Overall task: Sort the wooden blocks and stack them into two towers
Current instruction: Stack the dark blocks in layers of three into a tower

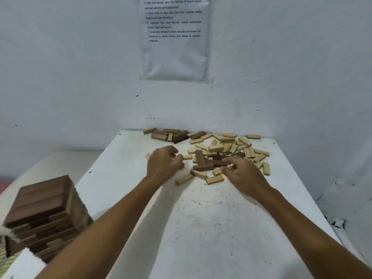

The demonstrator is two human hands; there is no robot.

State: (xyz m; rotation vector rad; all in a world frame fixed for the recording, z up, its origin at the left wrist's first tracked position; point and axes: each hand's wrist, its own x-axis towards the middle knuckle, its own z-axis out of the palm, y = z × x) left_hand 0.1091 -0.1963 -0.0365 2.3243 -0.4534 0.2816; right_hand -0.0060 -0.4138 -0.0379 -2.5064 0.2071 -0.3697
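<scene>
- Blocks (221,150) — pale and dark — lie scattered at the worktop's (201,218) far end, by the wall.
- Dark tower (44,214) stands at the near left.
- Left hand (163,165): grip curled around a block, partly hidden.
- Right hand (244,176): fingers bent over dark blocks; grip unclear.

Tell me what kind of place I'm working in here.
Probably a plain room set up for a recorded task: a bare white wall with a printed instruction sheet taped up, and a scuffed white table pushed against it.

Near table (201,228) bare; block pile (225,152) crowds far edge, seemingly touching wall (80,77).
</scene>
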